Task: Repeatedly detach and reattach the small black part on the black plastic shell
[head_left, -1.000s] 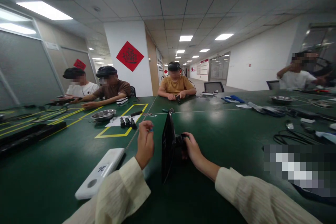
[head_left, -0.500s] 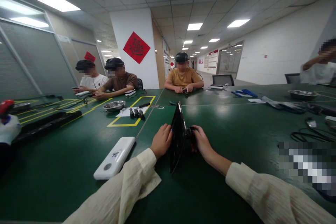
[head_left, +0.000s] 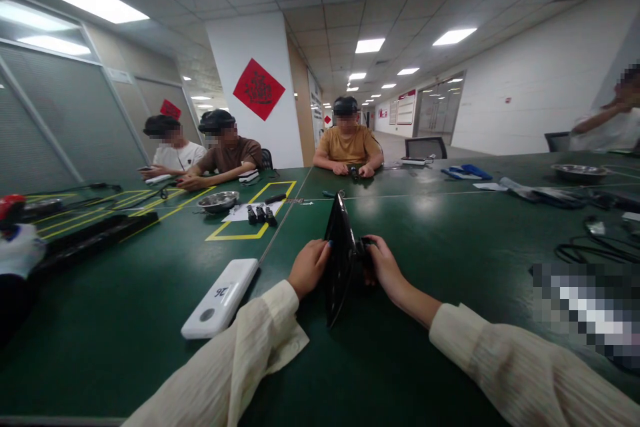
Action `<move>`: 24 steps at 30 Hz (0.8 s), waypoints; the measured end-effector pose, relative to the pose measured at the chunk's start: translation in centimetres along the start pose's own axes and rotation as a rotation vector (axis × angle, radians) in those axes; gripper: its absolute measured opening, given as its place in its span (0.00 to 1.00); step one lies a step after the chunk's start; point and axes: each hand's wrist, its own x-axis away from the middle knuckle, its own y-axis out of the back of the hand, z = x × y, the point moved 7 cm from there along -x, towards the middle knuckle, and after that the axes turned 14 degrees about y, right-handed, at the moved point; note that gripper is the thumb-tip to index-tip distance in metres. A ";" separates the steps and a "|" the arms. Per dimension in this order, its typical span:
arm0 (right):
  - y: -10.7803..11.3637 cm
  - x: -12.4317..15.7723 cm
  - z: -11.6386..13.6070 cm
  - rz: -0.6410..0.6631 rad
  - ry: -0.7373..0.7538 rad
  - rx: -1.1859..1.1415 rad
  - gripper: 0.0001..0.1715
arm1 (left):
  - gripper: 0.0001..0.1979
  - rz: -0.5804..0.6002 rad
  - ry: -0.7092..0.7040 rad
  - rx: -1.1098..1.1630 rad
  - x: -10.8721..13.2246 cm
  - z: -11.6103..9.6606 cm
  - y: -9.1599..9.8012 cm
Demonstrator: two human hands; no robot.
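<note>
A thin black glossy panel (head_left: 340, 273), like a screen, stands nearly upright on the green table, almost edge-on to me. My left hand (head_left: 309, 267) is closed at its left face, thumb side against the panel; some fingertips are hidden. On the panel's right side sits a black mount-like part (head_left: 361, 252). Closed around that part is my right hand (head_left: 386, 265), its fingers partly hidden behind it. A white power bank (head_left: 221, 299) marked 26 lies left of my left forearm.
Beyond it, a metal bowl (head_left: 219, 201) and several black parts (head_left: 261, 215) sit near a yellow-taped outline. Cables (head_left: 590, 250) and another metal bowl (head_left: 579, 173) lie to the right. A co-worker's gloved hand (head_left: 21, 250) is at far left; other people sit across the table.
My left hand's fingers have shifted slightly on the panel, with the thumb side now at its face. The gloved hand at far left moved a little right. The panel stays in place.
</note>
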 end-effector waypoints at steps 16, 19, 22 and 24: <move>0.1 0.1 0.2 0.002 0.010 -0.003 0.22 | 0.26 0.115 0.174 0.150 -0.1 1.2 -0.8; 0.1 0.1 0.3 0.008 -0.001 -0.010 0.23 | 0.25 0.069 0.171 0.103 -0.3 1.4 -0.4; 0.1 0.1 0.5 0.004 -0.011 -0.012 0.22 | 0.23 0.062 0.157 0.060 -0.5 1.4 -0.2; 0.1 0.2 0.6 0.002 -0.011 -0.020 0.22 | 0.23 0.082 0.165 0.045 -0.5 1.4 -0.2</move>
